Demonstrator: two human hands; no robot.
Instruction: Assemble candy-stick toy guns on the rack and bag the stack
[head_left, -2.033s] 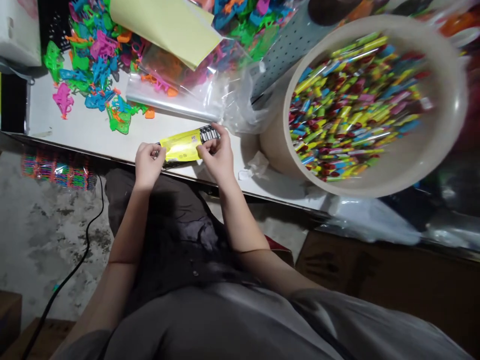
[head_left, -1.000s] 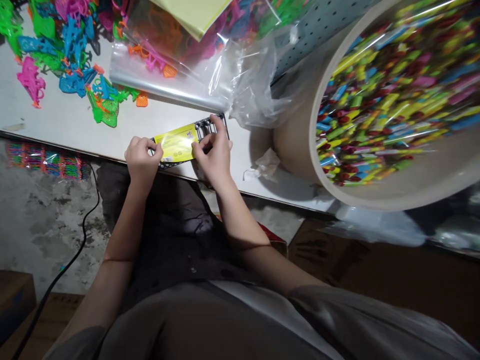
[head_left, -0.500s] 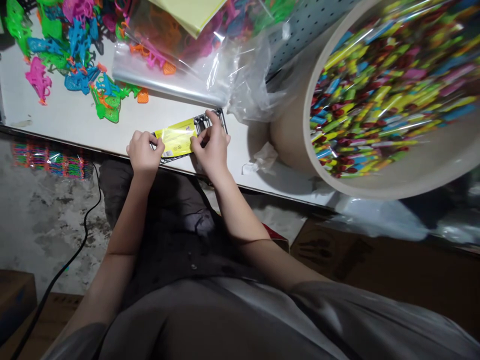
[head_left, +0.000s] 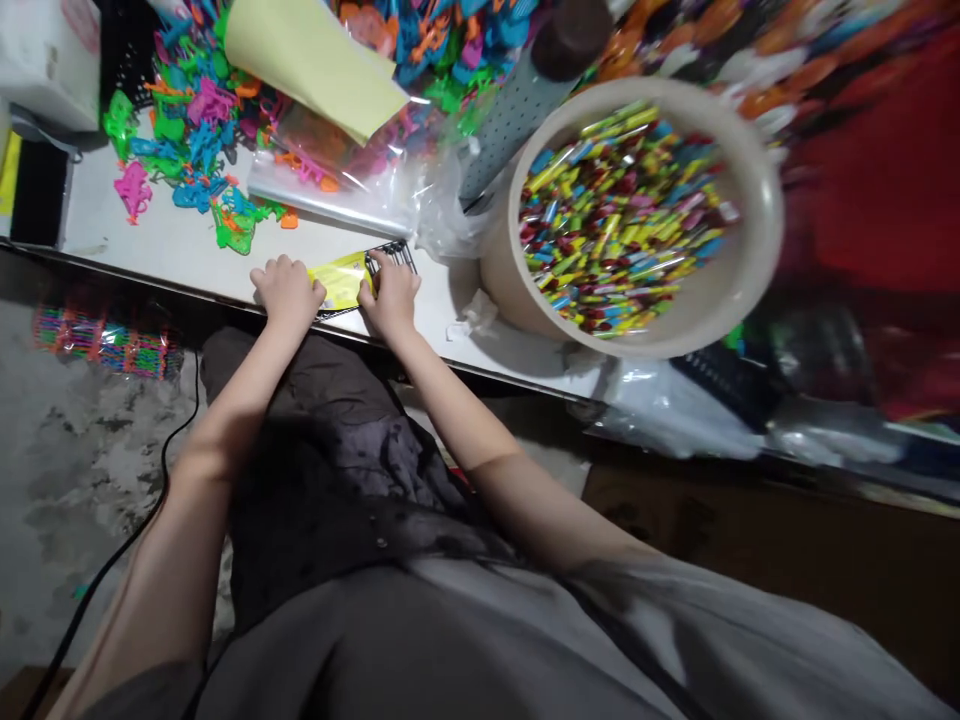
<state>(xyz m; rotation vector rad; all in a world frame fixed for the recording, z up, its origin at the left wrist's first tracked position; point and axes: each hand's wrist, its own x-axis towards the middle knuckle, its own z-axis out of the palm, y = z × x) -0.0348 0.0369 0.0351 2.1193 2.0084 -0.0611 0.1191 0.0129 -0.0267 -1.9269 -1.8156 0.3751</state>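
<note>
At the far left a white box (head_left: 51,62) sits on the white tabletop (head_left: 169,240); below the table's edge lies a clear-wrapped bundle of coloured strips (head_left: 105,342); next along, bright plastic pieces (head_left: 202,125) spread out in green, blue, pink and orange; and here is the left hand (head_left: 287,295), knuckles up, fingers bent, thumb at the left end of a yellow card (head_left: 336,285), though whether it pinches I cannot tell, the fingertips being hidden; above, a pale yellow sheet (head_left: 304,65) rests over clear plastic; the card lies near the table's front edge, between both hands, against a black slatted frame (head_left: 401,256); in comes the right hand (head_left: 392,297), index finger and thumb curved and apart at the card's right end and the frame, their grip unclear; further right, a beige bucket (head_left: 761,240) holds a heap of multicoloured wrapped sticks (head_left: 615,225); beyond it, everything blurs into red.
</note>
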